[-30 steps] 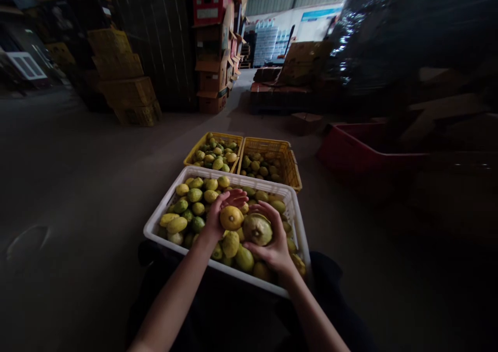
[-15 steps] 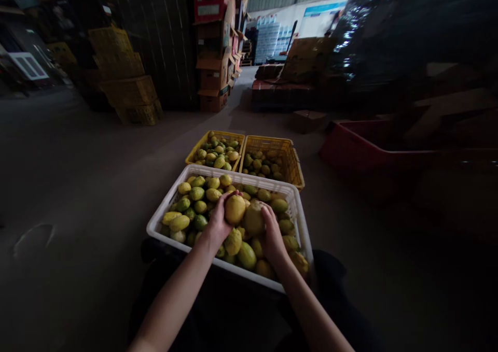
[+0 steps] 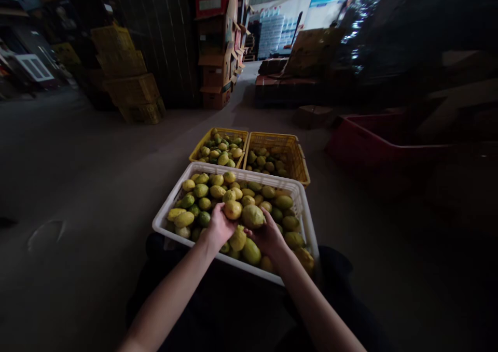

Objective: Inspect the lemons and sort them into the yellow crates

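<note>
A white crate (image 3: 305, 214) full of yellow and green fruits stands close in front of my legs. Over its middle my left hand (image 3: 222, 226) is closed round a yellow fruit (image 3: 232, 210). Beside it my right hand (image 3: 271, 235) holds a larger green-yellow fruit (image 3: 252, 216), its fingers under and behind it. The two held fruits are side by side with a narrow gap between them. More fruits, such as a green one (image 3: 203, 218), lie to the left and below the hands.
Behind the white crate stand a left yellow crate (image 3: 193, 153) and a right yellow crate (image 3: 301, 157), both with fruits. A red bin (image 3: 358, 142) is at the right. Stacked yellow crates (image 3: 132, 90) and cardboard boxes (image 3: 213, 77) rise farther back.
Both hands have turned so that more of the fruits shows. The right hand has shifted lower round its fruit, whose face is now uncovered. The whole view has shifted slightly.
</note>
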The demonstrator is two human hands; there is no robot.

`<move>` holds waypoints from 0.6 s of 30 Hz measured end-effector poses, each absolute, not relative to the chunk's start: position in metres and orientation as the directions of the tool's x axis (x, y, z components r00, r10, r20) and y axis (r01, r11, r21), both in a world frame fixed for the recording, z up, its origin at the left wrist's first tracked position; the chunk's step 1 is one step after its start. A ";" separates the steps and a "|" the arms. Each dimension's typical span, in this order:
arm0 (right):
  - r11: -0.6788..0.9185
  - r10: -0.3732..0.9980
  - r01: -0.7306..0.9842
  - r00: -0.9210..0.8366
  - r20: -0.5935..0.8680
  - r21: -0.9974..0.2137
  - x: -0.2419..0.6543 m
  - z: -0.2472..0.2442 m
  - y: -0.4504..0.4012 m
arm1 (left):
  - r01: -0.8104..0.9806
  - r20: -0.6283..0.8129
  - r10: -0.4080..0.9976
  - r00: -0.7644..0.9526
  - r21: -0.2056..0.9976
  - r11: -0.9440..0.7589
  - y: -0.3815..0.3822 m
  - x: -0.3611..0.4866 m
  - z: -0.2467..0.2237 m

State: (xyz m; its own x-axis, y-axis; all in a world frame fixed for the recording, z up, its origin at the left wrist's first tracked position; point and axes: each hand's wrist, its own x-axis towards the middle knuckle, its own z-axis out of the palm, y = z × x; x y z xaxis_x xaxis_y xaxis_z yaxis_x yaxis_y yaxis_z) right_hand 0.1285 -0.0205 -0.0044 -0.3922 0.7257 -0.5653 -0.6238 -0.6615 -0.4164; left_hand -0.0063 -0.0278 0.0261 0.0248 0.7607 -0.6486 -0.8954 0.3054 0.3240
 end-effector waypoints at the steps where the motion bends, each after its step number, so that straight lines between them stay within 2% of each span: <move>1: -0.664 0.718 -0.630 -0.385 -0.580 -0.404 0.128 -0.004 -0.021 | -0.892 -0.648 0.761 0.024 0.330 0.309 -0.028 -0.007 0.026; 9: -0.719 0.657 -0.564 -0.360 -0.662 -0.407 0.125 0.002 -0.022 | -0.870 -0.632 0.773 0.052 0.352 0.346 -0.031 -0.009 0.023; 14: -0.682 0.701 -0.608 -0.387 -0.599 -0.406 0.127 -0.003 -0.020 | -0.855 -0.636 0.770 0.052 0.370 0.364 -0.033 -0.009 0.026; 18: -0.655 0.738 -0.616 -0.398 -0.545 -0.437 0.131 0.005 -0.021 | -0.873 -0.615 0.789 0.001 0.384 0.300 -0.036 -0.010 0.037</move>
